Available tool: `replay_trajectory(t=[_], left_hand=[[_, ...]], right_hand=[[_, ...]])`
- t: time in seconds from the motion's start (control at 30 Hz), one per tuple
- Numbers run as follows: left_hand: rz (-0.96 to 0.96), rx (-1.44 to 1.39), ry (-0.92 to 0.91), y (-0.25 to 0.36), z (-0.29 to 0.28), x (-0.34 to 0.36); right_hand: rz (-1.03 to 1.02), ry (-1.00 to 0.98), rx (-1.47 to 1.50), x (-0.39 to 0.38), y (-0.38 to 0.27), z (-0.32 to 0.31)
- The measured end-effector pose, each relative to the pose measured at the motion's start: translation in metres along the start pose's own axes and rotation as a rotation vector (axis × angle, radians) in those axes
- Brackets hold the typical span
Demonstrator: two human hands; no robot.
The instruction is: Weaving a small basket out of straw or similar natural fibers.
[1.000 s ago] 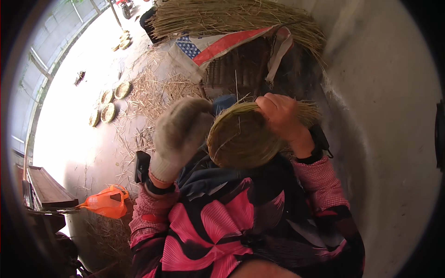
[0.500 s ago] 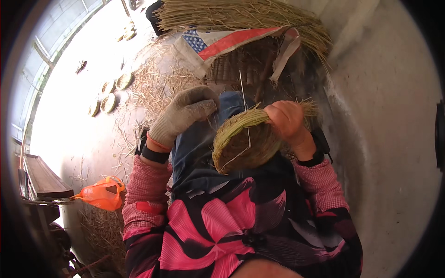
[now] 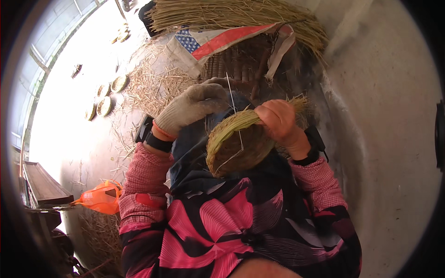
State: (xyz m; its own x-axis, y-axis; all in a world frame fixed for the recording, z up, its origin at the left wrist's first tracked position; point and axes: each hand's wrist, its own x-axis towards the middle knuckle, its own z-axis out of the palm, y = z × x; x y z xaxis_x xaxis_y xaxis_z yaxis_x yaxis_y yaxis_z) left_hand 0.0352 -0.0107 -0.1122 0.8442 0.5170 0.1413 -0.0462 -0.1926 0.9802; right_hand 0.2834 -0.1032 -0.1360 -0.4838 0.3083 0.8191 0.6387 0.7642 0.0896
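My right hand is closed around the far right rim of a small round straw basket, which is tilted over my lap with its hollow side toward me. Loose straw ends stick out beyond that hand. A thin white strand stands up from the rim; another stretch of it runs down across the basket's inside. My left hand, in a pale knitted glove, is left of the basket with its fingers loosely bent and apart. Its fingertips come close to the upright strand; whether they touch it, I cannot tell.
A large bundle of straw lies at the far side. Before it, a striped cloth sack drapes over a slatted wooden piece. Several round straw baskets sit on the floor at left, and an orange plastic container is nearer.
My left hand has moved right and its fingers have extended toward the upright strand. The basket and my right hand have shifted slightly left in the picture, as has the background.
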Motion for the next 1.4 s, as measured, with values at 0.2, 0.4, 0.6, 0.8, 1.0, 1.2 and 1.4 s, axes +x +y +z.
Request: replay_trajectory(t=[0.2,0.4,0.6,0.8,1.0,1.2,1.4], left_hand=[[-0.276,-0.165,0.273,0.011,-0.001,-0.025],[-0.178,-0.043,0.365,0.028,0.031,-0.032],[-0.165,-0.01,0.368,0.032,0.049,-0.036],[0.033,0.75,0.308,0.031,0.086,-0.045],[-0.08,1.289,0.062,0.024,0.112,-0.045],[-0.182,1.434,-0.028,0.019,0.11,-0.04],[0.246,1.099,0.259,0.062,0.073,-0.061]], right_hand=[[0.145,-0.011,-0.019,-0.009,0.004,0.008],[0.249,-0.079,-0.103,-0.011,0.002,0.015],[0.306,-0.112,-0.145,-0.013,-0.002,0.017],[0.348,-0.117,-0.19,-0.015,-0.003,0.016],[0.45,-0.126,-0.116,-0.01,-0.013,0.013],[0.465,-0.126,-0.127,-0.005,-0.017,0.022],[0.438,-0.099,-0.141,0.0,-0.013,0.021]])
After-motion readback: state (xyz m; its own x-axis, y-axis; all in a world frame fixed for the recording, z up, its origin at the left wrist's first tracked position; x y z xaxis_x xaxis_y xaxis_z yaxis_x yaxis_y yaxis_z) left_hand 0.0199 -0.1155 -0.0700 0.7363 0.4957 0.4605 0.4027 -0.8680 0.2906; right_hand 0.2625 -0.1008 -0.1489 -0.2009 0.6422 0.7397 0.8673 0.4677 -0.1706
